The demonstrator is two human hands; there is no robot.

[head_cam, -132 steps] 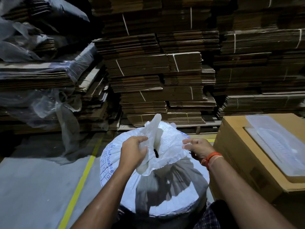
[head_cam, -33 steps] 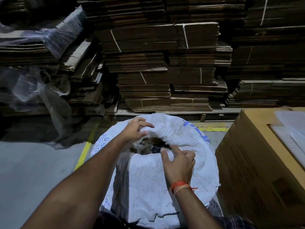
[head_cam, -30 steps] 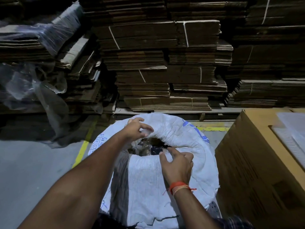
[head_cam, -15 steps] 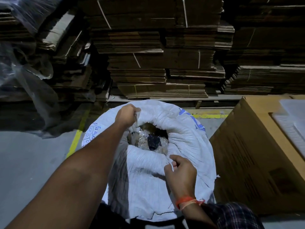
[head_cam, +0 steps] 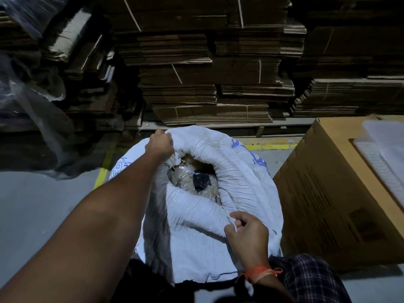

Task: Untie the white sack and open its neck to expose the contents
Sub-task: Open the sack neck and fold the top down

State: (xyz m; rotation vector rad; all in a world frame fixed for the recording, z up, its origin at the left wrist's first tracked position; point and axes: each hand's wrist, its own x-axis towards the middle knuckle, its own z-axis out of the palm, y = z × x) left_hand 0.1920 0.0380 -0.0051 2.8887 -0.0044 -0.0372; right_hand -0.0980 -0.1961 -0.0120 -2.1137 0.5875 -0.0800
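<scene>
A large white woven sack with blue print stands on the floor in front of me. Its neck is spread into a wide ring. Inside the opening lie crumpled clear plastic and a black piece, the sack's contents. My left hand grips the far left rim of the neck. Closed on the near rim is my right hand, pinching the fabric, with an orange thread band at its wrist.
A big brown cardboard box with white sheets on top stands close on the right. Stacks of flattened cartons on a pallet rise behind the sack. Loose clear plastic film hangs at left. A yellow floor line runs beside the sack.
The tied neck has been spread open. Over the last second my hands pulled the rim further apart, left away, right towards me, and more of the contents show.
</scene>
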